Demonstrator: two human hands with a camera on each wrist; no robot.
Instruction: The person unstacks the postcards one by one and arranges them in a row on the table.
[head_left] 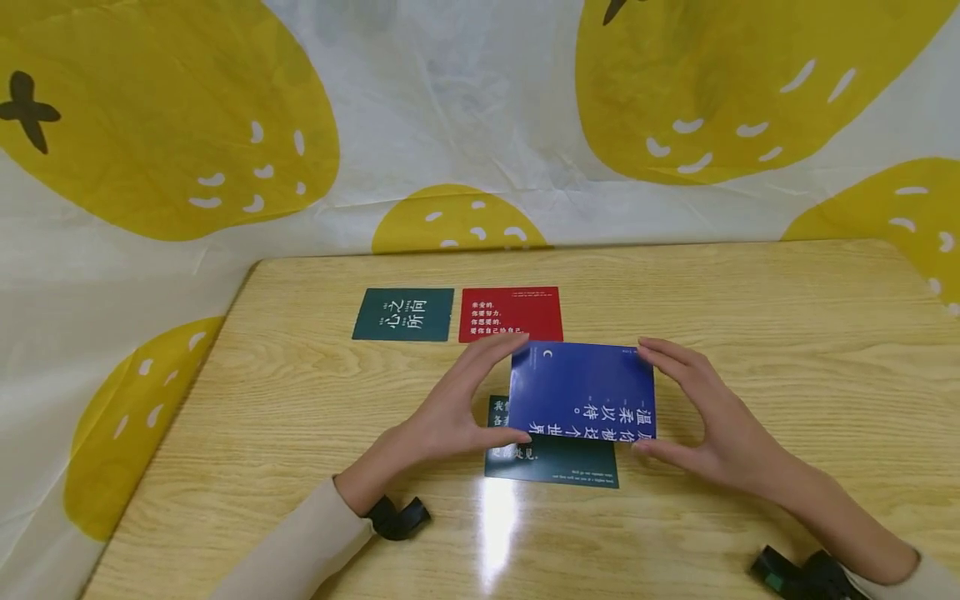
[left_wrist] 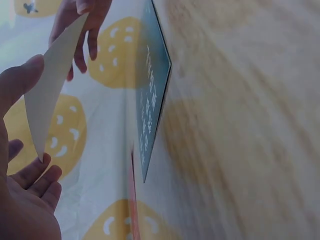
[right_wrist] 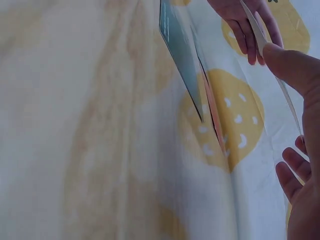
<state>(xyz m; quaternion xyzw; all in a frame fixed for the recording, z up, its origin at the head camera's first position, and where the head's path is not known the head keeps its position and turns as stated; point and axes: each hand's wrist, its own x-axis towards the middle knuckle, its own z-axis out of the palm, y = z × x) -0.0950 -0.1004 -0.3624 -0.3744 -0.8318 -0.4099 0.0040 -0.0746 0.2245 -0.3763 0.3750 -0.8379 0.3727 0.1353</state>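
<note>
Both hands hold a blue card (head_left: pixel 581 385) with white lettering, raised over the table and pinched at its short sides. My left hand (head_left: pixel 444 410) grips its left corners between thumb and fingers. On the other side, my right hand (head_left: pixel 722 427) has its thumb at the near corner and its fingertips at the far one. The card's pale back (left_wrist: pixel 56 75) shows in the left wrist view; the right wrist view has it nearly edge-on. Below it on the table lies a green card (head_left: pixel 558 468), partly hidden by the blue one.
Farther back on the wooden table (head_left: pixel 300 417), a red card (head_left: pixel 517 312) lies beside a dark green card (head_left: pixel 405 317). A white cloth (head_left: pixel 457 108) with large yellow shapes hangs behind the table and along its left side.
</note>
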